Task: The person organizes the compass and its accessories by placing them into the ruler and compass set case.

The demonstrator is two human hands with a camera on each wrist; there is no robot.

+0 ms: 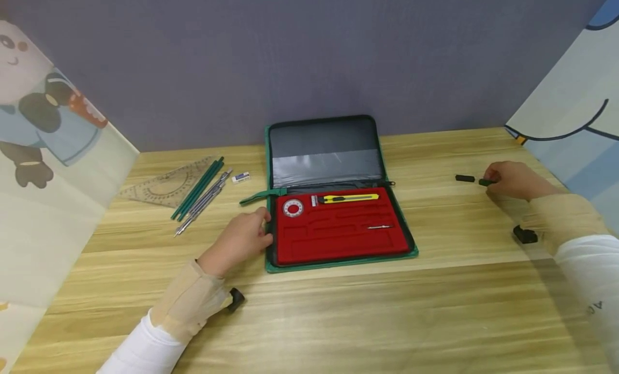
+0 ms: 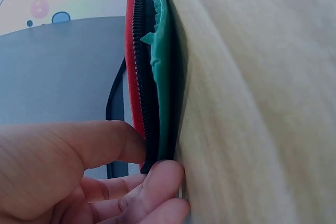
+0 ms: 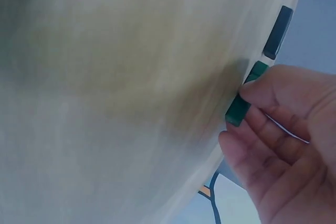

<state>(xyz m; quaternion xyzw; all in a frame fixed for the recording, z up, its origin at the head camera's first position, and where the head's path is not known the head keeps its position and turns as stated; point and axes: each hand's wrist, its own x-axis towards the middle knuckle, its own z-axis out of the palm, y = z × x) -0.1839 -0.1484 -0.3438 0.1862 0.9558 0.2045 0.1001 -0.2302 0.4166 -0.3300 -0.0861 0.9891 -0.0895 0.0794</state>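
Your right hand (image 1: 512, 179) sits near the right edge of the bench (image 1: 338, 309), and its thumb and fingers pinch a small green piece (image 3: 245, 101) against the wood. A black piece (image 1: 465, 178) lies just beside it, toward the case, apart from your fingers. Another black block (image 1: 524, 235) lies by your right sleeve, nearer the front edge.

Your left hand (image 1: 240, 239) holds the left rim of the open case (image 1: 338, 261) at mid-bench: the wrist view shows the thumb (image 2: 89, 142) on the red lining and a fingertip (image 2: 160, 179) under the green cover by the zip, so the rim is gripped between them.

In the case's red tray (image 1: 348, 239) lie a yellow knife (image 1: 348, 198) along the back, a round dial (image 1: 293, 208) at the back left corner, and a thin metal pin (image 1: 379, 227) to the right. The grey lid (image 1: 323, 148) leans against the back wall.

Toward the bench's left back corner lie a clear set square (image 1: 166, 186), green pencils (image 1: 198, 188), metal compasses (image 1: 203, 201) and a white eraser (image 1: 240, 177).
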